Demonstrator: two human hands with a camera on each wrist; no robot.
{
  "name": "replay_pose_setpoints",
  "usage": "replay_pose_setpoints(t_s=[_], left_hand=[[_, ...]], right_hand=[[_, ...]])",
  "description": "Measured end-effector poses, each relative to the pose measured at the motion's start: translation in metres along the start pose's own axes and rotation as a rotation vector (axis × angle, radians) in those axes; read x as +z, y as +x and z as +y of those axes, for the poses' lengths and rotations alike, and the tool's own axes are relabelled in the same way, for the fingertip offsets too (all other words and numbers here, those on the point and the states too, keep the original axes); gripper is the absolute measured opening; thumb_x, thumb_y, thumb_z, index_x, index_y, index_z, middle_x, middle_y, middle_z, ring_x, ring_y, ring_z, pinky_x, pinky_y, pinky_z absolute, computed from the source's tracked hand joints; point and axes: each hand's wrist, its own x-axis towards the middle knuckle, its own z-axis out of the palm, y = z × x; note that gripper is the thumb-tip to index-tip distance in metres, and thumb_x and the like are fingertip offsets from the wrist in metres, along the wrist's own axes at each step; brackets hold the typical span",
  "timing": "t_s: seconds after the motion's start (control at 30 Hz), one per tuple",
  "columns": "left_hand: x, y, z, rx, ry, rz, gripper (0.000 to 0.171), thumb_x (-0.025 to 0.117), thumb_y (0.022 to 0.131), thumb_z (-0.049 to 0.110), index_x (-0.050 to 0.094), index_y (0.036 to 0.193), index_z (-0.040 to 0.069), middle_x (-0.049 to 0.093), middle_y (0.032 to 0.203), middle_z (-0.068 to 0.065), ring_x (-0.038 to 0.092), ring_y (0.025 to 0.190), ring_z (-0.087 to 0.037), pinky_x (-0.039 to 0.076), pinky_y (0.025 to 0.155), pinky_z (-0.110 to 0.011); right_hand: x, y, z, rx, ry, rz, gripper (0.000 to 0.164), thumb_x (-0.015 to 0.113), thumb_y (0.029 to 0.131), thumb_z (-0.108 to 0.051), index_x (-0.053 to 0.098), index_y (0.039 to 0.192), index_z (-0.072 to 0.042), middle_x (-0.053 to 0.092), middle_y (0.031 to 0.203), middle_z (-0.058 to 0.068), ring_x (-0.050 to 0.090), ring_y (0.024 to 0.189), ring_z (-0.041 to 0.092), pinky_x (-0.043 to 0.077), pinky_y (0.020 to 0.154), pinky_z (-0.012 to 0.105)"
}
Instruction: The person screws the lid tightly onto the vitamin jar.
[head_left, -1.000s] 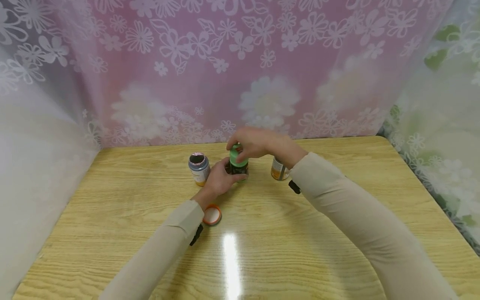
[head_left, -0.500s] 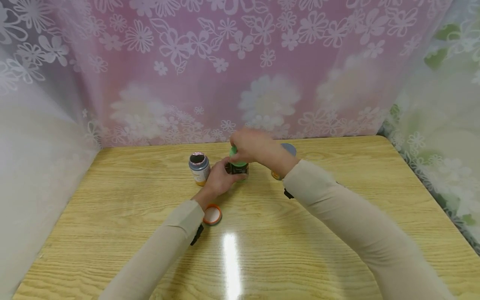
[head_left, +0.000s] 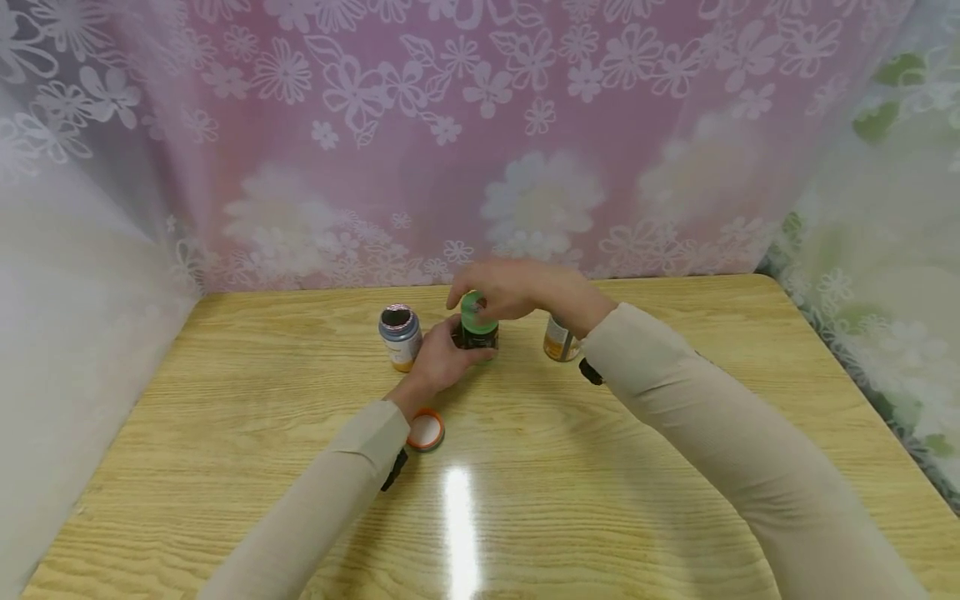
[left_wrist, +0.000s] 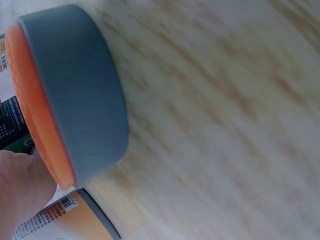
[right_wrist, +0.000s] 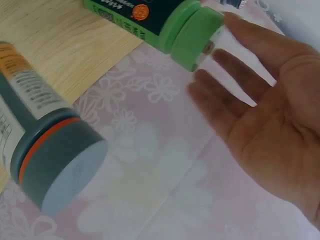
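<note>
My left hand [head_left: 442, 357] grips a dark bottle [head_left: 481, 340] low on its body, thumb across the front. Over its top my right hand [head_left: 510, 287] curls its fingers about the green lid [head_left: 477, 313]. In the right wrist view thumb and fingertips lie at opposite edges of that lid [right_wrist: 192, 37], spread rather loosely. Close beside the left hand stands an uncapped white-and-orange bottle [head_left: 400, 340], torn foil around its dark mouth. A loose grey lid with an orange rim [head_left: 425, 431] lies inside up beside the left wrist, and looms large in the left wrist view.
Partly behind the right wrist stands another white-and-orange bottle [head_left: 558, 340], its grey lid [right_wrist: 70, 170] on. The wooden table [head_left: 600, 483] ends at a pink floral curtain [head_left: 420, 192] close behind the bottles. Pale curtains flank both sides.
The right hand turned in over the green lid and leftward half a second ago. Now it is back out to the right, fingers spread wider. The left hand has kept its place.
</note>
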Motion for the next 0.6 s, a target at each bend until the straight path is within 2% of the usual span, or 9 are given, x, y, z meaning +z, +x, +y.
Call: replay_pose_setpoints(t_s=[0.1, 0.17, 0.3, 0.4, 0.47, 0.6], left_hand=[[0.000, -0.001, 0.001, 0.011, -0.016, -0.001, 0.055, 0.078, 0.082, 0.024, 0.053, 0.129, 0.009, 0.060, 0.118, -0.003, 0.059, 0.103, -0.019, 0.049, 0.088, -0.033], [0.001, -0.001, 0.002, 0.015, -0.024, -0.003, 0.054, 0.078, 0.083, 0.023, 0.054, 0.129, 0.009, 0.060, 0.118, -0.004, 0.059, 0.104, -0.019, 0.049, 0.088, -0.033], [0.001, -0.001, 0.003, 0.017, -0.025, -0.007, 0.056, 0.078, 0.083, 0.022, 0.052, 0.131, 0.009, 0.059, 0.121, -0.005, 0.058, 0.106, -0.020, 0.049, 0.089, -0.034], [0.001, -0.002, 0.003, 0.003, -0.024, -0.004, 0.056, 0.077, 0.083, 0.023, 0.051, 0.132, 0.009, 0.059, 0.122, -0.006, 0.058, 0.107, -0.021, 0.049, 0.089, -0.035], [0.000, -0.002, 0.003, -0.004, -0.020, 0.001, 0.058, 0.077, 0.083, 0.024, 0.051, 0.133, 0.009, 0.059, 0.122, -0.006, 0.058, 0.108, -0.022, 0.049, 0.090, -0.035], [0.000, -0.003, 0.002, -0.019, -0.006, 0.012, 0.065, 0.078, 0.082, 0.025, 0.047, 0.138, 0.011, 0.058, 0.123, -0.007, 0.057, 0.108, -0.022, 0.048, 0.090, -0.036]], right_hand=[[-0.001, 0.000, -0.002, 0.023, -0.022, -0.031, 0.035, 0.063, 0.091, -0.003, 0.062, 0.125, -0.009, 0.057, 0.127, 0.006, 0.054, 0.108, 0.022, 0.046, 0.088, 0.035], [0.000, 0.001, -0.003, 0.059, -0.033, -0.036, 0.034, 0.063, 0.091, -0.004, 0.063, 0.125, -0.009, 0.058, 0.126, 0.006, 0.055, 0.106, 0.022, 0.046, 0.088, 0.035], [0.002, 0.004, -0.007, 0.148, -0.064, -0.025, 0.036, 0.062, 0.094, -0.016, 0.059, 0.130, -0.009, 0.056, 0.130, 0.007, 0.053, 0.115, 0.023, 0.047, 0.090, 0.036], [0.003, 0.008, -0.010, 0.211, -0.087, -0.015, 0.039, 0.061, 0.095, -0.024, 0.058, 0.131, -0.010, 0.056, 0.130, 0.007, 0.055, 0.112, 0.022, 0.048, 0.088, 0.036], [0.004, 0.009, -0.011, 0.248, -0.107, -0.002, 0.038, 0.061, 0.095, -0.029, 0.060, 0.129, -0.011, 0.059, 0.125, 0.005, 0.058, 0.105, 0.020, 0.050, 0.083, 0.034], [0.008, 0.011, -0.013, 0.312, -0.140, 0.031, 0.037, 0.058, 0.095, -0.043, 0.067, 0.109, -0.010, 0.062, 0.094, 0.004, 0.056, 0.075, 0.016, 0.045, 0.062, 0.029]])
